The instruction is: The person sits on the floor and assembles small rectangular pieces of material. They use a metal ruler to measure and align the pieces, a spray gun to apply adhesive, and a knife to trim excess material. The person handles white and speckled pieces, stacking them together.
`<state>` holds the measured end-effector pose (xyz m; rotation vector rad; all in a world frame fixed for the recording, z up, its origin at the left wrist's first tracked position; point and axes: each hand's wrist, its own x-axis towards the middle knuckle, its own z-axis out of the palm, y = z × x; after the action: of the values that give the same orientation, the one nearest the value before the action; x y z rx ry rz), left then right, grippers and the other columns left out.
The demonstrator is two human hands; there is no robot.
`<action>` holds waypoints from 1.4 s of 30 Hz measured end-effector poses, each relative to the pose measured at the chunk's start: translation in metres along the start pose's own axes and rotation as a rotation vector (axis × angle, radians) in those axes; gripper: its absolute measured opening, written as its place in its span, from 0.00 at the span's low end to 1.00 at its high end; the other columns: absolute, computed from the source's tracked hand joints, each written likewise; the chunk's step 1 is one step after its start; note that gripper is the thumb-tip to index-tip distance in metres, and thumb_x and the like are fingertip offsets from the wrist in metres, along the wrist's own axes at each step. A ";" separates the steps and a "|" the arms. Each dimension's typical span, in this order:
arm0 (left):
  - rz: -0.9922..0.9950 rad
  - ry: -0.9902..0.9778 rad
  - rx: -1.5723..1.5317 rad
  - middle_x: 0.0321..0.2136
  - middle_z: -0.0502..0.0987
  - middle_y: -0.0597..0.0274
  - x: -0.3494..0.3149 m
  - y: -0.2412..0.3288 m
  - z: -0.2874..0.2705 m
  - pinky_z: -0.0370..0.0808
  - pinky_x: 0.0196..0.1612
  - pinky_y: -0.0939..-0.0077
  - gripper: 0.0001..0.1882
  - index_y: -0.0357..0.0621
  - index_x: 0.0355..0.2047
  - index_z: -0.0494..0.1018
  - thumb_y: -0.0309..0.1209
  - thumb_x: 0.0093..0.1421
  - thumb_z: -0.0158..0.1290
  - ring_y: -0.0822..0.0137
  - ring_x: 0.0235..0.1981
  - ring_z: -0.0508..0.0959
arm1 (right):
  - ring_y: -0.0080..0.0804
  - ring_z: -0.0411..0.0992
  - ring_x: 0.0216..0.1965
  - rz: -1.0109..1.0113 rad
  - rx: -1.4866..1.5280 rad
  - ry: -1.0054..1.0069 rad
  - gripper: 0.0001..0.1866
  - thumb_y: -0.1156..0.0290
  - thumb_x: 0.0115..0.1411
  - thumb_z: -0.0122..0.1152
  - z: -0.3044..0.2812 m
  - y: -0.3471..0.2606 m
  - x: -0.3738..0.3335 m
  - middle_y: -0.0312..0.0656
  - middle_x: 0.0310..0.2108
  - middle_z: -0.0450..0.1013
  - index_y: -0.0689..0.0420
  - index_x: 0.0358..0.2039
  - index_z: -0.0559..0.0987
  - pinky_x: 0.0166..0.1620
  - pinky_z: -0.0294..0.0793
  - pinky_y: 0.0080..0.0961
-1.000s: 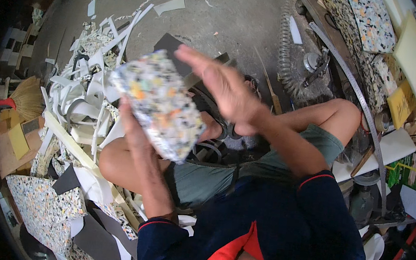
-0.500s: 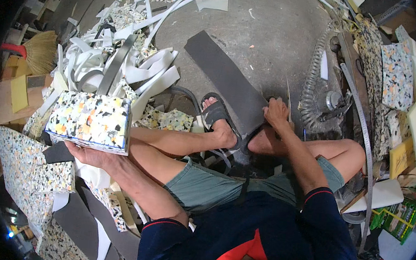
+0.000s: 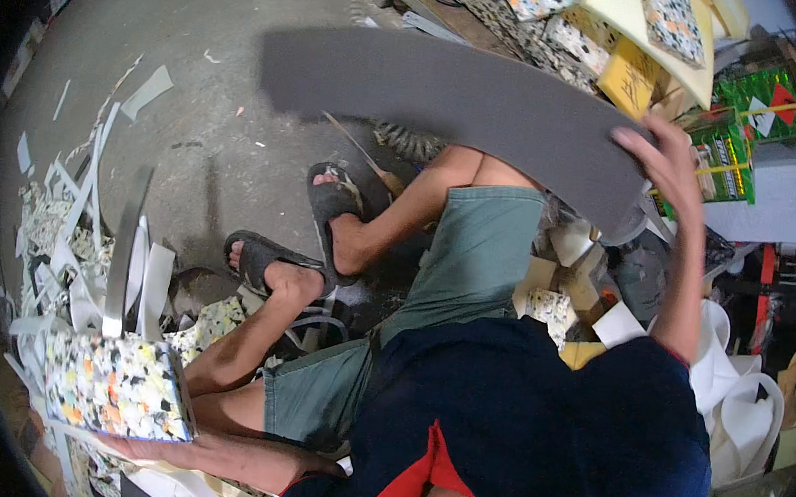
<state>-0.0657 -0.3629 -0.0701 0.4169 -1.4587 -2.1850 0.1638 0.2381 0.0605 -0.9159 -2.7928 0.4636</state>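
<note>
One long grey foam sheet (image 3: 449, 97) is raised in the air, the right hand (image 3: 666, 158) clamped on its right end. One speckled foam block (image 3: 116, 387) rests on the left hand (image 3: 130, 448), whose fingers lie under it; how tightly it closes cannot be told. Below the sheet, two sandals (image 3: 300, 230) stand on the concrete floor (image 3: 197, 60). White foam strips (image 3: 85, 259) lie just above the block.

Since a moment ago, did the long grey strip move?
Yes. The grey foam strip was lying on the concrete floor by the sandalled foot; the right hand has lifted it, up across the view.
</note>
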 end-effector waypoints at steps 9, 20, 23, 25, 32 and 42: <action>-0.345 -0.429 0.016 0.65 0.66 0.49 -0.066 -0.041 0.061 0.67 0.65 0.51 0.36 0.42 0.69 0.58 0.54 0.70 0.41 0.50 0.63 0.70 | 0.47 0.74 0.51 1.425 0.467 -0.714 0.28 0.56 0.60 0.68 0.050 0.218 -0.437 0.45 0.55 0.73 0.57 0.58 0.76 0.43 0.81 0.45; -0.653 -0.600 -0.161 0.64 0.67 0.48 -0.069 -0.001 0.100 0.68 0.65 0.55 0.35 0.41 0.69 0.58 0.53 0.71 0.41 0.52 0.62 0.71 | 0.48 0.78 0.46 0.206 -0.010 0.129 0.17 0.70 0.69 0.52 0.073 0.064 -0.161 0.57 0.46 0.78 0.61 0.55 0.76 0.51 0.75 0.37; -0.769 -0.645 -0.244 0.64 0.68 0.48 -0.077 -0.013 0.088 0.68 0.65 0.56 0.35 0.40 0.69 0.58 0.52 0.71 0.41 0.53 0.61 0.72 | 0.48 0.57 0.68 -0.491 0.112 0.239 0.33 0.59 0.68 0.51 0.058 -0.118 -0.079 0.55 0.67 0.60 0.65 0.67 0.61 0.68 0.55 0.37; -0.762 -0.654 -0.268 0.64 0.68 0.48 -0.113 -0.009 0.115 0.68 0.65 0.57 0.35 0.40 0.69 0.58 0.52 0.71 0.41 0.53 0.61 0.72 | 0.56 0.45 0.72 -0.884 0.329 0.002 0.47 0.43 0.63 0.51 0.106 -0.209 -0.052 0.60 0.70 0.48 0.67 0.70 0.52 0.71 0.44 0.47; -0.590 -0.762 -0.132 0.63 0.69 0.48 -0.107 -0.028 0.109 0.71 0.63 0.61 0.32 0.38 0.67 0.59 0.49 0.74 0.39 0.58 0.58 0.76 | 0.68 0.38 0.74 -1.185 0.444 -0.109 0.61 0.27 0.59 0.47 0.208 -0.279 -0.033 0.70 0.72 0.37 0.70 0.72 0.45 0.72 0.37 0.59; -1.124 -0.683 -0.353 0.53 0.79 0.47 -0.038 -0.043 0.148 0.77 0.55 0.54 0.31 0.37 0.59 0.71 0.52 0.70 0.46 0.52 0.50 0.81 | 0.44 0.76 0.52 -0.454 0.500 -0.949 0.22 0.59 0.64 0.63 0.254 -0.137 0.012 0.53 0.47 0.76 0.61 0.52 0.73 0.52 0.75 0.36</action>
<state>-0.1166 -0.2141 -0.0530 0.4374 -1.1769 -3.6979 0.0155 0.0800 -0.1306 0.1254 -3.1763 1.7631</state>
